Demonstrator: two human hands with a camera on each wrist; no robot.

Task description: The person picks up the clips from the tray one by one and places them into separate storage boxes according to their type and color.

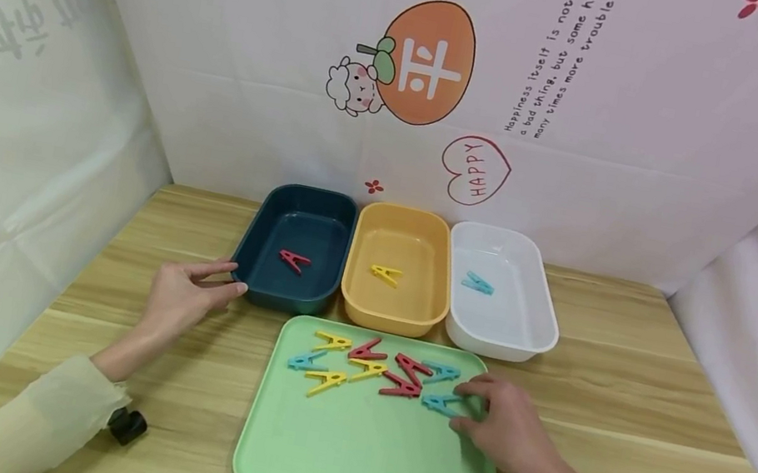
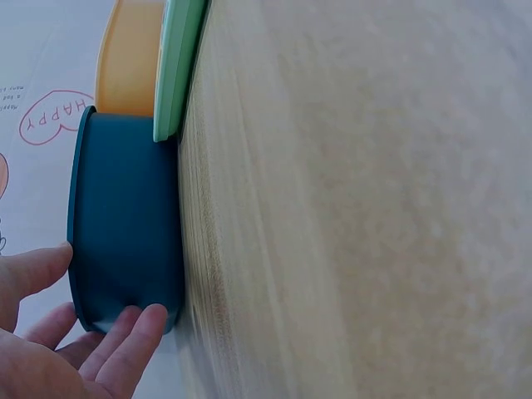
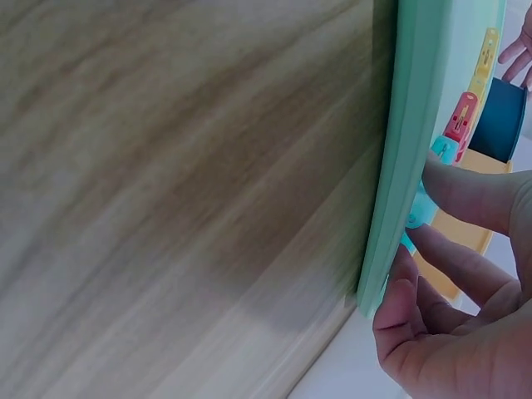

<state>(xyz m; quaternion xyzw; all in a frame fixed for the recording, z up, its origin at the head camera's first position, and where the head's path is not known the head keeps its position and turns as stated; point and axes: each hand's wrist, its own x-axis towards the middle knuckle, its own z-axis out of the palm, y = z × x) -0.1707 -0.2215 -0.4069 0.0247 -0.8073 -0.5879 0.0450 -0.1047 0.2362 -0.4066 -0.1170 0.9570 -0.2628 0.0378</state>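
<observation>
My left hand [image 1: 186, 295] is at the front left corner of the dark blue bin [image 1: 283, 303], thumb and fingers spread; in the left wrist view the thumb touches the bin's rim. Over the right edge of the green tray [image 1: 369, 463] is my right hand [image 1: 508, 428], its thumb and forefinger apart on either side of a light blue clothespin [image 1: 439, 404]. Whether they touch it is unclear. Left of that lie red clothespins [image 1: 402, 386], yellow clothespins [image 1: 326, 381] and another light blue clothespin [image 1: 307, 361]. A further light blue clothespin [image 1: 440, 373] lies just behind.
Behind the tray stand the blue bin with a red clothespin [image 1: 294, 261], a yellow bin [image 1: 388, 323] with a yellow clothespin [image 1: 386, 274], and a white bin [image 1: 499, 349] with a light blue clothespin [image 1: 478, 284]. A printed cloth [image 1: 254, 122] hangs behind the wooden table [image 1: 612, 379].
</observation>
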